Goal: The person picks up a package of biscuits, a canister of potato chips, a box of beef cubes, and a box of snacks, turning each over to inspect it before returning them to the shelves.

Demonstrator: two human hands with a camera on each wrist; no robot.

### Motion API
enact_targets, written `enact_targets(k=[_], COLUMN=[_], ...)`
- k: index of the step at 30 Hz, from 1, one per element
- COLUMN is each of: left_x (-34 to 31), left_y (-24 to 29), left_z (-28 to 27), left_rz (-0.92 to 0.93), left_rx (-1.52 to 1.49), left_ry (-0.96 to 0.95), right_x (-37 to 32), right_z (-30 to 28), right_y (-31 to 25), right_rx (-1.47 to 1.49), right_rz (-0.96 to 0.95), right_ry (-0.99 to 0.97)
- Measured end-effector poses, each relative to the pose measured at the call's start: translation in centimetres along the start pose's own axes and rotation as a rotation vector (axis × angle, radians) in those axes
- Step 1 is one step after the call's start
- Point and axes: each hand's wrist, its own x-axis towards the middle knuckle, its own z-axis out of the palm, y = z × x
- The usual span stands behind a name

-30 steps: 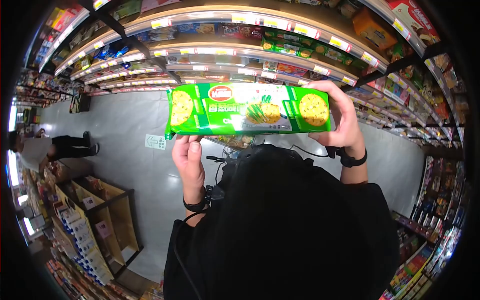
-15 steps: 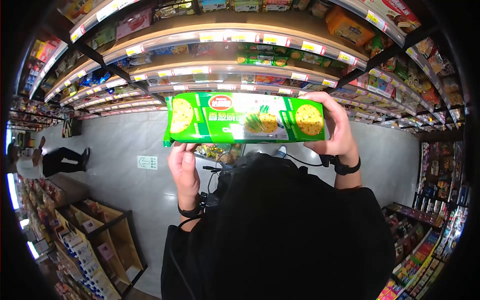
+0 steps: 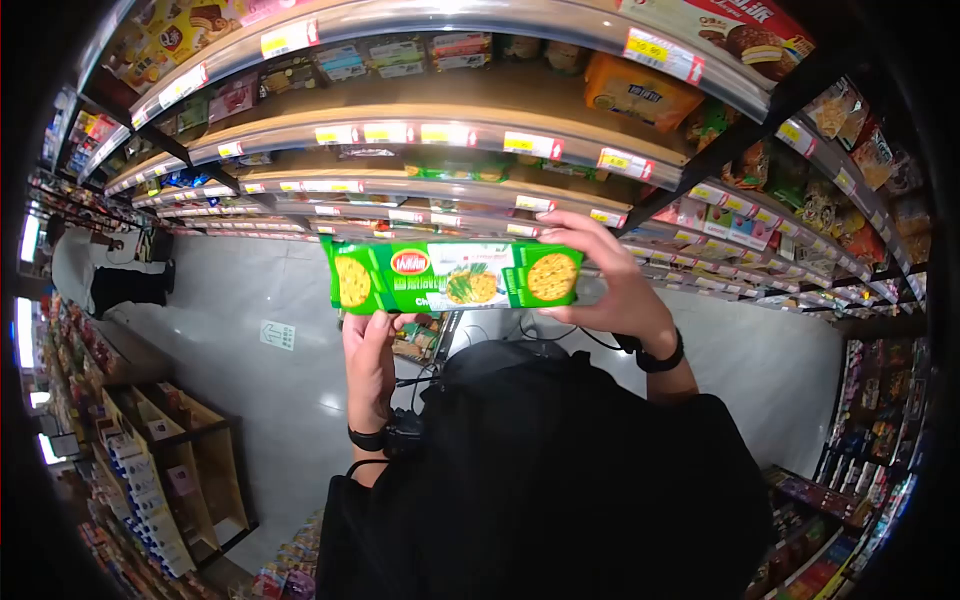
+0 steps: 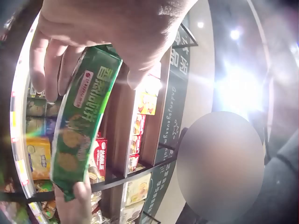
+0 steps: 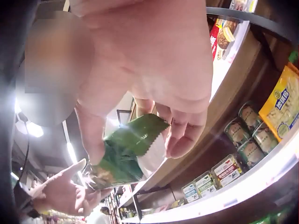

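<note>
A green packet of crackers [image 3: 450, 278], printed with round crackers and chopped scallion, is held level in front of the shelves. At its right end, my right hand [image 3: 615, 275] grips it with the thumb below and the fingers over the top edge. My left hand [image 3: 368, 365] is under the packet's left part, thumb up at the lower edge. In the left wrist view, the left hand [image 4: 107, 32] has its long fingers beside the packet [image 4: 81, 126], thumb apart from it. The right wrist view shows the right hand [image 5: 149, 56] around the packet's crimped end [image 5: 135, 140].
Snack shelves [image 3: 470, 95] with price tags curve across the front, holding an orange bag [image 3: 640, 92] and a red box [image 3: 725, 35]. A wooden display stand [image 3: 190, 470] stands at the lower left. Another person [image 3: 110, 270] is farther off on the left of the grey floor [image 3: 290, 390].
The packet and both hands have shifted left and lower in the head view, and look smaller. More of the upper shelves shows. The other person at left has changed posture.
</note>
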Motion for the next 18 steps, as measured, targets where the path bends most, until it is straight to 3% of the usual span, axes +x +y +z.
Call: enact_targets(k=[2,6,9,13,18], left_x=[0.7,2.5,4.1,5.3,5.6], left_y=[-0.2,-0.8,-1.8,-1.9,-0.9], left_z=[1.9,5.5,4.7,4.1,0.4], left_rz=[-0.122,-0.142,-0.153,-0.138,-0.065], left_rx=[-0.117,-0.115,0.073,0.08,-0.002], left_ry=[0.023,0.126,-0.073,-0.121,-0.062], right_x=[-0.8,-1.6,-0.7,2.5,7.3], right_z=[-0.8,-1.4,-1.3,0.3,2.9], right_y=[1.4,2.0,2.7,4.8,3.8], right_rx=[-0.097,-0.252,-0.29,-0.188,-0.118], right_rz=[0.027,0.048,0.006,-0.103,-0.102], right_ry=[-0.015,-0.041,-0.036,-0.098,-0.183])
